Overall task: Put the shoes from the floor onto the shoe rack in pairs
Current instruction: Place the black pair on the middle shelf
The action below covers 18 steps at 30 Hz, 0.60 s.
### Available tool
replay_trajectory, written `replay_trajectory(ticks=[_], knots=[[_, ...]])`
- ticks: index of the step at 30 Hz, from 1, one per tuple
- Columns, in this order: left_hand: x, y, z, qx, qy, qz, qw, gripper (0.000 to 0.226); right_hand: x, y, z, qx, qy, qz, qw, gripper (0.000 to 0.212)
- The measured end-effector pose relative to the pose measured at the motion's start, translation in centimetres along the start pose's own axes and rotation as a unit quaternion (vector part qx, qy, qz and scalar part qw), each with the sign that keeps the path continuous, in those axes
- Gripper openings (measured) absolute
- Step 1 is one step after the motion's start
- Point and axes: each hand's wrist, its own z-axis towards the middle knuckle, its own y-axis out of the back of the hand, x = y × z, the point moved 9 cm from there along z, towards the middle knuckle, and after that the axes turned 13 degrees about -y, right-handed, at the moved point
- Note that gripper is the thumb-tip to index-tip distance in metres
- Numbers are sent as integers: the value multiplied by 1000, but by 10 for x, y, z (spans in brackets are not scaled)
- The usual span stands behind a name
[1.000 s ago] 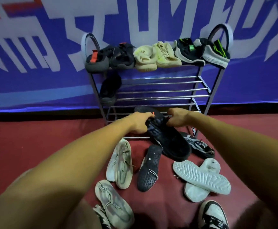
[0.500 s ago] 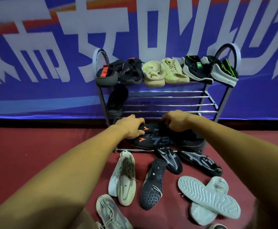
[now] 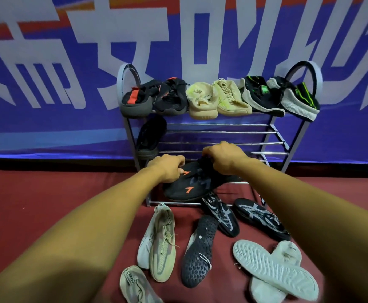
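- Yr left hand (image 3: pixel 167 169) grips the left end of the black shoe (image 3: pixel 189 185); right hand (image 3: pixel 224 159) pinches its top edge.
- Shoe is low at the shoe rack (image 3: pixel 276 130) front, by the bottom shelf.
- Prob. light & bendy: hold both ends so it won't flop.
- Thin bars w/ gaps: a toe can dip thru.
- Shelves open to the right; floor shoes (image 3: pixel 200 248) crowd below yr arms.

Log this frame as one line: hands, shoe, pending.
hands: left hand and right hand both grip black shoe | shoe: at rack bottom shelf | pending: loose shoes below
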Motion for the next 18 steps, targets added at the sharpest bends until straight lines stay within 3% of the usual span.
replay_trajectory(ticks=[4,7,11,14,18], knots=[[15,9,-2,-57,54,-35,996,13,-7,18,6,-89,-36,61,994,32],[38,8,-8,-89,119,-67,987,12,-19,24,9,-102,-84,128,983,29],[68,-3,-7,-117,166,-146,968,12,-28,0,13,-11,-135,174,975,31],[73,-8,-4,-151,177,-227,946,8,-15,-27,12,103,-111,226,962,43],[78,-12,-1,-221,197,-346,890,8,12,-42,8,186,-81,389,899,33]])
